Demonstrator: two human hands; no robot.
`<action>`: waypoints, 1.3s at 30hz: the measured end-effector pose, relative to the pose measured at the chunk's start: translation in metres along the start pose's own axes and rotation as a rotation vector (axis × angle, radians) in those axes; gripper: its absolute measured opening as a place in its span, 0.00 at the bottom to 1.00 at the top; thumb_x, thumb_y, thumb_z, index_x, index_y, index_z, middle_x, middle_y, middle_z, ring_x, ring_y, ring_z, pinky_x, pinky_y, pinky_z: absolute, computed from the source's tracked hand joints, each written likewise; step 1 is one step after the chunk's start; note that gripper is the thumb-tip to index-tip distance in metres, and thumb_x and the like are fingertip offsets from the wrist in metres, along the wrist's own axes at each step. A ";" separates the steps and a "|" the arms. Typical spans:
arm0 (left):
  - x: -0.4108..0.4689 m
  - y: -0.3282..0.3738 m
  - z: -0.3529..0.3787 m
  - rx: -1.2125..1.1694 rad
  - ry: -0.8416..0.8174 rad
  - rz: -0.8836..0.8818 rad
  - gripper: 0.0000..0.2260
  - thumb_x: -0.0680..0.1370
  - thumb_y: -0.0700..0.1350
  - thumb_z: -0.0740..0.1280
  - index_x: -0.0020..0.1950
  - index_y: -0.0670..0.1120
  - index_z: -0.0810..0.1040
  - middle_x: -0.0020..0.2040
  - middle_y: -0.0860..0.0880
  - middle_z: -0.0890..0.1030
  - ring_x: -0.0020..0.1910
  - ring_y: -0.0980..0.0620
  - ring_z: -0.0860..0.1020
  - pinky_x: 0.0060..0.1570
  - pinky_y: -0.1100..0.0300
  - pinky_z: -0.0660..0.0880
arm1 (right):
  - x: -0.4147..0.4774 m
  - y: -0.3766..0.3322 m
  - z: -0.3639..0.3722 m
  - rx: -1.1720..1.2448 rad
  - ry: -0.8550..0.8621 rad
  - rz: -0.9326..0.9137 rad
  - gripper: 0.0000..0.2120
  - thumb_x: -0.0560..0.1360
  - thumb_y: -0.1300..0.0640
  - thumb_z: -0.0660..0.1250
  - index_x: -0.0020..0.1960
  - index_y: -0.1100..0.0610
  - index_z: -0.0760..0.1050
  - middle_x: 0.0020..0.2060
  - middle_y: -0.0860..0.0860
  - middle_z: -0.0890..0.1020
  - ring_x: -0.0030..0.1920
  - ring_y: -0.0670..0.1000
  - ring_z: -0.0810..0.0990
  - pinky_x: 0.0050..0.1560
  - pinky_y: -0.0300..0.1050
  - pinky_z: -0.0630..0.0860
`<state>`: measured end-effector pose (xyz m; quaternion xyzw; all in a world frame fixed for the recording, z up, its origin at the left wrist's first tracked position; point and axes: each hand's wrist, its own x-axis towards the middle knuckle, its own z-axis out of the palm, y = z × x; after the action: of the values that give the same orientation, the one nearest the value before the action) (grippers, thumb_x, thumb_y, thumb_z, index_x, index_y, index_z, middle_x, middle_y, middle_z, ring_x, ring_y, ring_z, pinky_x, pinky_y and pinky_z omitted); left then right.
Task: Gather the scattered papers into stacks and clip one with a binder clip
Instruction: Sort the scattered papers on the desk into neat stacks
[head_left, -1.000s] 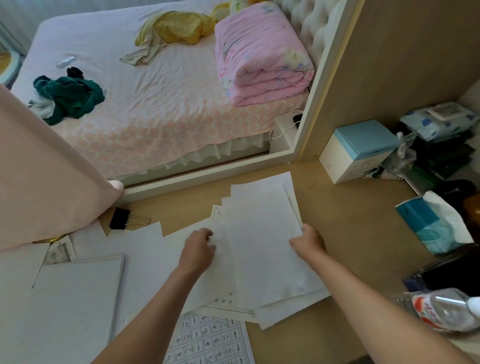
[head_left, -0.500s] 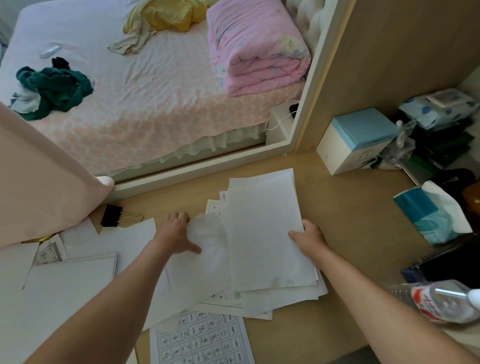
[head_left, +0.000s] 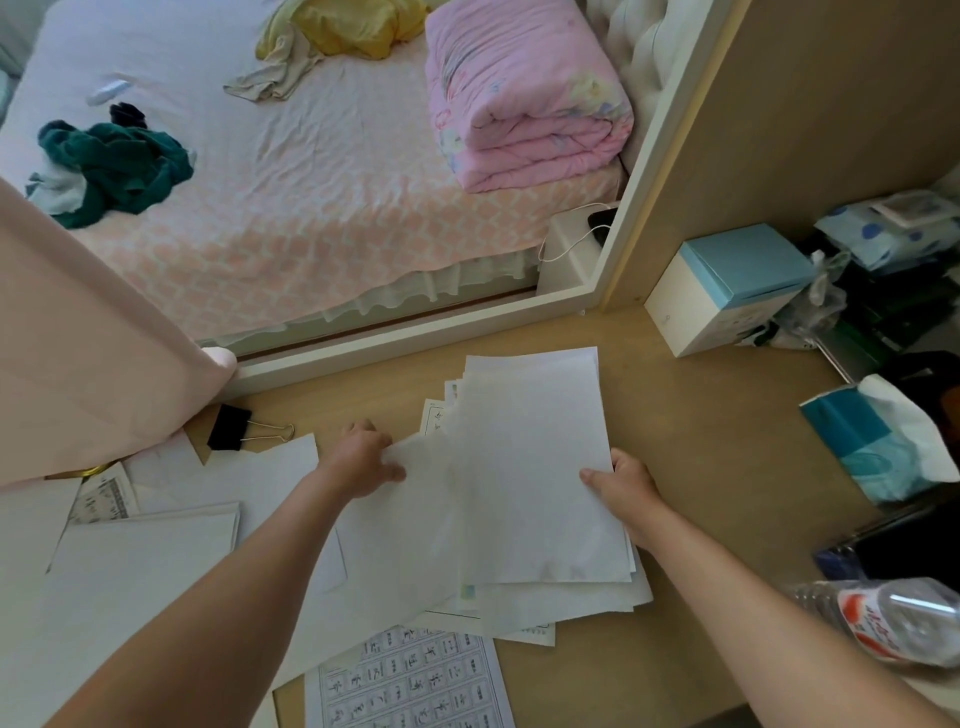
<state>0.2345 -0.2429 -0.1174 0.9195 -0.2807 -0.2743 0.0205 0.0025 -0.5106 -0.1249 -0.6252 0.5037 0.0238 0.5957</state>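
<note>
- Fingers (head_left: 375, 441) of the left hand (head_left: 359, 461) pinch a loose white paper sheet (head_left: 410, 535).
- Right hand (head_left: 626, 493) grips the right edge of the white paper stack (head_left: 530, 467) just beside it on the light wooden worktop (head_left: 717, 431).
- Black metal binder clip (head_left: 228, 428) lies apart, to the left.

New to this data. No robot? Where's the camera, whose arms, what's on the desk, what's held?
No robot: a person works bare-handed. One wide-angle camera on their head looks down at a wooden desk beside a bed. The right hand grips the edge of a paper stack, thumb on top. The left hand pinches a loose sheet at its left edge. More papers lie around, including a printed character sheet. A black binder clip lies untouched, far left. A tissue pack and water bottle are at right.
</note>
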 end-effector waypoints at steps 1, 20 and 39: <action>0.000 -0.002 -0.001 -0.069 -0.002 0.013 0.12 0.74 0.56 0.71 0.52 0.51 0.81 0.51 0.49 0.78 0.54 0.46 0.74 0.51 0.51 0.73 | -0.001 0.000 0.000 -0.013 0.017 0.000 0.06 0.76 0.65 0.68 0.50 0.55 0.78 0.48 0.54 0.85 0.49 0.56 0.84 0.55 0.57 0.81; -0.046 0.033 -0.022 -1.046 0.226 -0.323 0.07 0.80 0.41 0.64 0.57 0.47 0.77 0.51 0.45 0.83 0.46 0.46 0.81 0.47 0.51 0.79 | -0.030 -0.030 0.058 0.046 -0.018 0.024 0.21 0.80 0.43 0.60 0.62 0.58 0.76 0.57 0.52 0.80 0.58 0.55 0.78 0.63 0.50 0.73; -0.058 0.069 0.046 -0.606 0.144 -0.367 0.38 0.70 0.50 0.76 0.75 0.44 0.63 0.68 0.42 0.69 0.69 0.40 0.66 0.67 0.45 0.67 | -0.055 -0.020 0.085 0.005 0.127 0.121 0.36 0.68 0.60 0.66 0.75 0.48 0.63 0.67 0.52 0.65 0.61 0.57 0.75 0.58 0.53 0.80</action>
<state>0.1359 -0.2647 -0.1146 0.9238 -0.0149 -0.2788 0.2621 0.0372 -0.4171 -0.1004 -0.5925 0.5773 0.0191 0.5616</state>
